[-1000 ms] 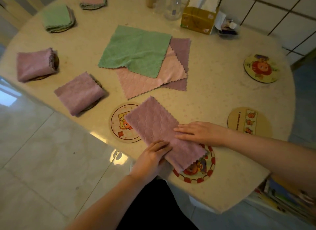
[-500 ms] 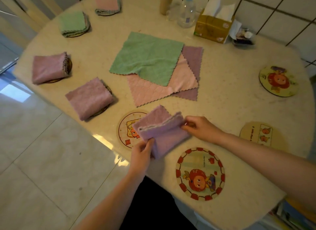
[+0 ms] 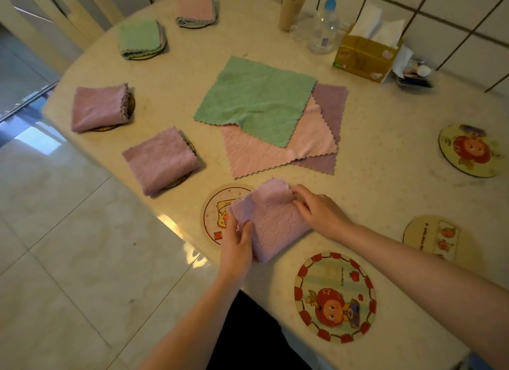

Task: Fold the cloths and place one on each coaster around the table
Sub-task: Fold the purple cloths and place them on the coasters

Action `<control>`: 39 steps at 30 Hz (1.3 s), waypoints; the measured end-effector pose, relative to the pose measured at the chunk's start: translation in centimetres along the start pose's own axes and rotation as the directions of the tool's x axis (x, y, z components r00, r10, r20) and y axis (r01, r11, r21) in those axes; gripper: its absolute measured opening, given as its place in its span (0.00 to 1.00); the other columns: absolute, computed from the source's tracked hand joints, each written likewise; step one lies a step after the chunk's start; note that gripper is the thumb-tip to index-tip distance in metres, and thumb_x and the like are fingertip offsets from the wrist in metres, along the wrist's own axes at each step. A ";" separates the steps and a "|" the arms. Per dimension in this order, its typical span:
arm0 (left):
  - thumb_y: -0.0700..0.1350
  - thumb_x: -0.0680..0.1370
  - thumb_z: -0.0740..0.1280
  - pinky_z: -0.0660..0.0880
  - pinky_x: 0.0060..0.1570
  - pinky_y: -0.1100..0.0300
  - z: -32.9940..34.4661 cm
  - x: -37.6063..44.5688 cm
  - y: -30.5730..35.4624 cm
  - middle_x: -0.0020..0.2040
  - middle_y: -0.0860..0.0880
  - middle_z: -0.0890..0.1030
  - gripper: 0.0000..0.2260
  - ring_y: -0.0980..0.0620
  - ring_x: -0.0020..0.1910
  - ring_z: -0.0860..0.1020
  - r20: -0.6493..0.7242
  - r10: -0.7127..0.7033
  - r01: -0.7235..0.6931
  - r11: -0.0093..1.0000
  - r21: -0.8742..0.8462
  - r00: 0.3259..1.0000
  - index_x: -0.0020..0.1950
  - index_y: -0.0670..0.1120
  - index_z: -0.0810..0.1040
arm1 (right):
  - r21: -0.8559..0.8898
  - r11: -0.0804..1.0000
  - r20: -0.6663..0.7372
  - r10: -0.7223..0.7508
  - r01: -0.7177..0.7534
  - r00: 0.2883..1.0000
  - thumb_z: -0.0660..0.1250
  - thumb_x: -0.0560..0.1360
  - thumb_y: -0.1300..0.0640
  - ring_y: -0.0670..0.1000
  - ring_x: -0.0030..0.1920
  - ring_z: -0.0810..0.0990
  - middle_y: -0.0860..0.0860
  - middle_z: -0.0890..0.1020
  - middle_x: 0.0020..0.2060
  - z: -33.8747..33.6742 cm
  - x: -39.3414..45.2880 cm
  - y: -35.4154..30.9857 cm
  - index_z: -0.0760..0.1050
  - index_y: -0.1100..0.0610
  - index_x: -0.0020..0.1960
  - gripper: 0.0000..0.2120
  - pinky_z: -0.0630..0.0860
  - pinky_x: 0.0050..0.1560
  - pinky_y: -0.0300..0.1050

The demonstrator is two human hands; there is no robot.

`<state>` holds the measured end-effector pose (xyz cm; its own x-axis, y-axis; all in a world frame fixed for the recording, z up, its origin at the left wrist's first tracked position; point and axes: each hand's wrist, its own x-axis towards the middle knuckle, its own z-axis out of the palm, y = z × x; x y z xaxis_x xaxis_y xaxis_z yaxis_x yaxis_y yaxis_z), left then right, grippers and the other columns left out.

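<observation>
A folded purple cloth (image 3: 271,218) lies near the table's front edge, partly over a round coaster (image 3: 217,212). My left hand (image 3: 238,239) pinches its left corner. My right hand (image 3: 319,211) grips its upper right edge. Several folded cloths sit on coasters at the left: two purple cloths (image 3: 161,160) (image 3: 99,106), a green cloth (image 3: 140,37) and a pink cloth (image 3: 195,9). In the middle lies a flat stack: an open green cloth (image 3: 253,97) over an open pink cloth (image 3: 275,152) and an open purple cloth (image 3: 330,105). Three bare coasters (image 3: 334,296) (image 3: 435,239) (image 3: 469,149) lie at the right.
At the back stand a cardboard tube (image 3: 292,10), a clear bottle with a blue cap (image 3: 325,28), a tissue box (image 3: 366,55) and a small dish of odds and ends (image 3: 416,73). A tiled wall backs the table (image 3: 385,177). Glossy floor tiles (image 3: 68,245) lie left.
The purple cloth was folded over from a long strip into a compact square. Both hands shifted it left, off the red-rimmed coaster and onto the edge of the neighbouring coaster.
</observation>
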<state>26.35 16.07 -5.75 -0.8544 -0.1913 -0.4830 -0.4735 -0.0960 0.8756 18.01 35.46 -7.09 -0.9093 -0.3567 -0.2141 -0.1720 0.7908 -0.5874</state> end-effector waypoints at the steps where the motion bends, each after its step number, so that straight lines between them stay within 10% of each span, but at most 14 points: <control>1: 0.44 0.81 0.59 0.75 0.61 0.46 0.0 0.1 -0.2 0.60 0.49 0.77 0.15 0.51 0.60 0.76 -0.009 0.009 -0.009 1.000 0.009 1.000 0.68 0.53 0.69 | 0.055 0.998 -0.012 0.005 -0.004 1.000 0.60 0.77 0.55 0.51 0.34 0.77 0.48 0.79 0.36 0.0 0.1 -0.2 0.68 0.48 0.54 0.07 0.75 0.35 0.55; 9: 0.48 0.80 0.62 0.76 0.58 0.50 0.1 1.6 0.0 0.55 0.51 0.81 0.10 0.53 0.54 0.79 -0.121 -0.175 0.170 0.984 -0.051 0.977 0.60 0.51 0.75 | 0.285 0.898 -0.039 0.359 -0.334 0.932 0.65 0.75 0.45 0.48 0.44 0.77 0.47 0.79 0.42 0.8 4.0 -2.6 0.76 0.54 0.49 0.13 0.74 0.44 0.42; 20: 0.50 0.82 0.57 0.78 0.53 0.41 -0.2 2.4 0.1 0.53 0.44 0.81 0.09 0.43 0.53 0.80 -0.128 -0.273 0.270 0.962 -0.042 0.953 0.53 0.52 0.77 | 0.231 0.941 -0.201 0.296 -0.249 0.934 0.64 0.77 0.54 0.49 0.40 0.76 0.47 0.76 0.39 2.4 5.6 -3.4 0.68 0.53 0.49 0.05 0.75 0.38 0.47; 31: 0.49 0.75 0.67 0.79 0.42 0.52 -3.5 4.8 2.8 0.43 0.53 0.78 0.08 0.51 0.42 0.78 -0.228 0.044 0.098 0.812 0.576 0.973 0.50 0.50 0.72 | -0.185 0.923 -0.157 0.311 -0.337 0.938 0.59 0.78 0.45 0.53 0.51 0.75 0.53 0.76 0.54 0.5 -0.6 -2.8 0.67 0.56 0.60 0.17 0.77 0.46 0.51; 39: 0.47 0.73 0.68 0.79 0.46 0.50 -1.9 7.1 3.3 0.42 0.49 0.78 0.06 0.48 0.42 0.77 -0.152 -0.024 0.126 0.693 0.710 0.988 0.47 0.49 0.74 | 0.055 0.828 -0.014 0.559 -0.558 0.829 0.65 0.75 0.44 0.44 0.35 0.73 0.46 0.75 0.38 0.8 -3.4 -3.7 0.68 0.54 0.48 0.14 0.65 0.28 0.39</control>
<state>19.09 12.53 -6.27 -0.8002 -0.3357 -0.4970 -0.5880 0.6024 0.5399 22.02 33.34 -4.85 -0.8553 0.1534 -0.4950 0.3857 0.8264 -0.4104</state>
